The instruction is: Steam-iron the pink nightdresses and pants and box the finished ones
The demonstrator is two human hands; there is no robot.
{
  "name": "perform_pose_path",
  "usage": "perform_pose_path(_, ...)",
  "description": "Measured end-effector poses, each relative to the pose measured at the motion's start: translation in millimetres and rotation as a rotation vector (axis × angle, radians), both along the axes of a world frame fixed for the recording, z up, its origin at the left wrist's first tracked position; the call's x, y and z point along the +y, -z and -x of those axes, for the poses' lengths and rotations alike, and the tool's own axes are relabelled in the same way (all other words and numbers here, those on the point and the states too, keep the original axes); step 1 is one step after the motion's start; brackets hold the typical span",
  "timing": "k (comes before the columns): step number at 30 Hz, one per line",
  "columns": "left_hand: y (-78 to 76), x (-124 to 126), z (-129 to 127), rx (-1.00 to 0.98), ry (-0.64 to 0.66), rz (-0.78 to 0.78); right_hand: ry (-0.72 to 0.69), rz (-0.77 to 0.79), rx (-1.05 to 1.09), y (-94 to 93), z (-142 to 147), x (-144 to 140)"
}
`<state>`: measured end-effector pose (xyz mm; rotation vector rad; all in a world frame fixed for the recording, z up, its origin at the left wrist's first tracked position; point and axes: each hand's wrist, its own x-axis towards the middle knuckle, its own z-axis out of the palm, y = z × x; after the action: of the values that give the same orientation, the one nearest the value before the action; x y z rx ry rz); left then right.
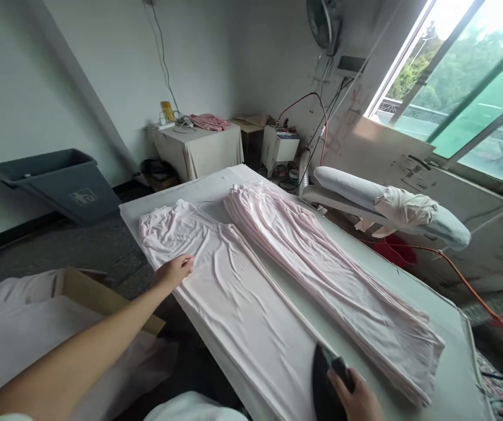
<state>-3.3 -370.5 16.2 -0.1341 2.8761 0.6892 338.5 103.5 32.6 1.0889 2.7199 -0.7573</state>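
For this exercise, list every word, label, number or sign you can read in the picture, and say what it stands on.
No text can be read anywhere.
Pale label on the large dark grey plastic bin: too blurred to read.
Yellow bottle on the cloth-covered side table: too small to read.

A pale pink garment (pixel 229 292) lies flat and lengthwise on the tabletop's left side, lightly wrinkled, its gathered waistband at the far end. A black iron (pixel 323 380) rests on its near end, at the bottom edge of the view and partly cut off.
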Motion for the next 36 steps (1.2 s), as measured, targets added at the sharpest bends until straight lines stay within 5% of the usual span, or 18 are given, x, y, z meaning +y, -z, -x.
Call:
perform_pose_path(6,13.6,68.2,127.9,0.154,0.225,-0.116,-0.066,-0.138,-0.005,-42.5,83.7,6.1)
perform_pose_path(9,22.7,77.9,181.2,0.128,0.383,-0.175,-0.114,-0.134,-0.040,-38.0,107.1,-41.2)
perform_pose_path(13,33.6,81.2,227.5,0.003,0.571,-0.264,-0.233,-0.012,-0.183,-18.3,158.1,-143.0)
perform_pose_path(16,40.2,92.5,243.8,-0.055,0.615,-0.278,-0.366,-0.020,-0.266,-18.9,239.7,-210.4)
perform_pose_path(20,40.9,97.7,249.4,-0.026,0.569,-0.300,-0.413,-0.150,-0.220,-35.7,384.5,-256.6)
perform_pose_path(22,37.9,70.0,250.3,0.032,0.502,-0.334,-0.388,-0.228,-0.180,-43.3,445.8,-266.8)
perform_pose_path(25,34.4,-24.6,247.7,0.168,0.319,-0.350,-0.384,-0.260,-0.182,-49.9,497.2,-279.5)
perform_pose_path(27,34.8,-104.5,242.1,0.219,0.125,-0.294,-0.449,-0.255,-0.225,-51.5,502.6,-293.1)
perform_pose_path(30,43.6,-199.5,237.9,-0.019,-0.069,-0.178,-0.646,-0.228,-0.297,-50.2,486.9,-336.3)
perform_pose_path(33,57.0,-239.0,248.2,-0.280,-0.001,-0.215,-0.908,-0.130,-0.338,-42.0,479.9,-414.2)
perform_pose_path(36,63.5,-244.1,263.6,-0.328,0.059,-0.315,-1.063,-0.021,-0.360,-29.2,501.1,-503.8)
